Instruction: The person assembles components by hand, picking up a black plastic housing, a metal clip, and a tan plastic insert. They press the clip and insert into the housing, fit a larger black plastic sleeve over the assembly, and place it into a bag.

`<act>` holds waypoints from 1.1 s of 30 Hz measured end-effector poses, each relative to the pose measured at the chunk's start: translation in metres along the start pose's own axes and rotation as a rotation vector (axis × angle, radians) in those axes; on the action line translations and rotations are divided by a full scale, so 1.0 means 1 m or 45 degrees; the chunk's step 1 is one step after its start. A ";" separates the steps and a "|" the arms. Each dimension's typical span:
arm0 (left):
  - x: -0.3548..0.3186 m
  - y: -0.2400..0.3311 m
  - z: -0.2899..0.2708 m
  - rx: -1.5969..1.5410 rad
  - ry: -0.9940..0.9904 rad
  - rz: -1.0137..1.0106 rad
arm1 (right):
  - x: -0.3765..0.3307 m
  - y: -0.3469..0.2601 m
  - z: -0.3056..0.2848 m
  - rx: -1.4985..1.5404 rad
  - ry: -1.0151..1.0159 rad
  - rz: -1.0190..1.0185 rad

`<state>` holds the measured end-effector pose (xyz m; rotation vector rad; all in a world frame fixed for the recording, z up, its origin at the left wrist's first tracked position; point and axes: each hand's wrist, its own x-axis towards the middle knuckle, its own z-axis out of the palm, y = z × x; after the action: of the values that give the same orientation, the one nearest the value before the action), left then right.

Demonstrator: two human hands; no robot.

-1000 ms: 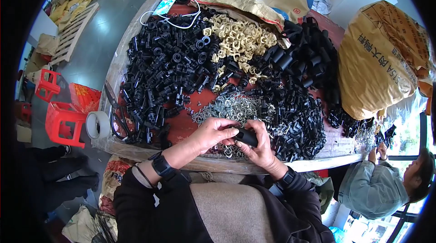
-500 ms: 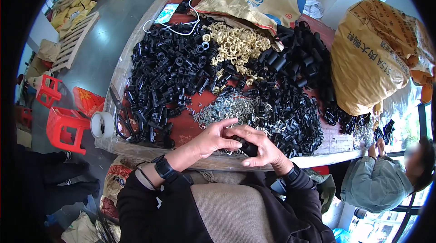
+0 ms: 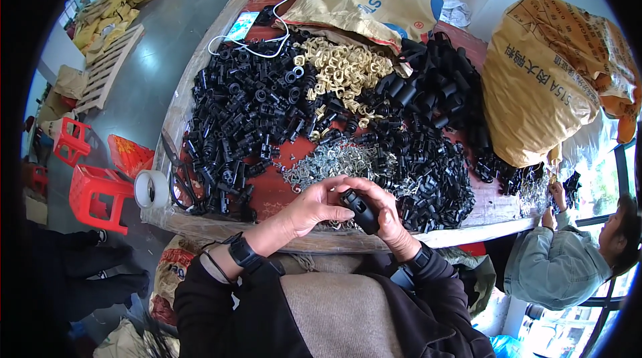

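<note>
A black plastic cylinder-shaped part (image 3: 361, 213) with slots in its side is held tilted between my hands, above the near edge of the table. My right hand (image 3: 389, 221) is closed round it, thumb along its lower end and fingers over the far side. My left hand (image 3: 309, 209) is closed at its upper end, with the thumb tip against it; the left fingertips are partly hidden. Just beyond lie a pile of small silvery metal pieces (image 3: 341, 160) and a heap of small black parts (image 3: 435, 184).
Black fittings (image 3: 257, 100), beige clips (image 3: 348, 71) and larger black sleeves (image 3: 408, 90) are heaped farther back. Scissors (image 3: 179, 167) and a tape roll (image 3: 152, 189) lie at the left edge. Large sacks (image 3: 542, 83) stand behind; a co-worker (image 3: 558, 261) works at right. Red stools (image 3: 100, 194) stand left.
My right hand has turned so that the black part shows more fully and stands more upright. Both hands stay close together. The co-worker's hand has risen a little over the table.
</note>
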<state>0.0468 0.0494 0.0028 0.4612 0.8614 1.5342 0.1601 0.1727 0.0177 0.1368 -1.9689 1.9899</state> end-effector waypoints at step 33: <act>0.032 0.019 -0.068 0.837 0.453 0.180 | -0.088 -0.019 -0.079 -0.271 0.412 0.207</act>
<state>-0.0205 0.0639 -0.0326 0.7431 1.6572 1.4587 0.2619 0.2355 0.0067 -0.3832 -2.0084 1.7449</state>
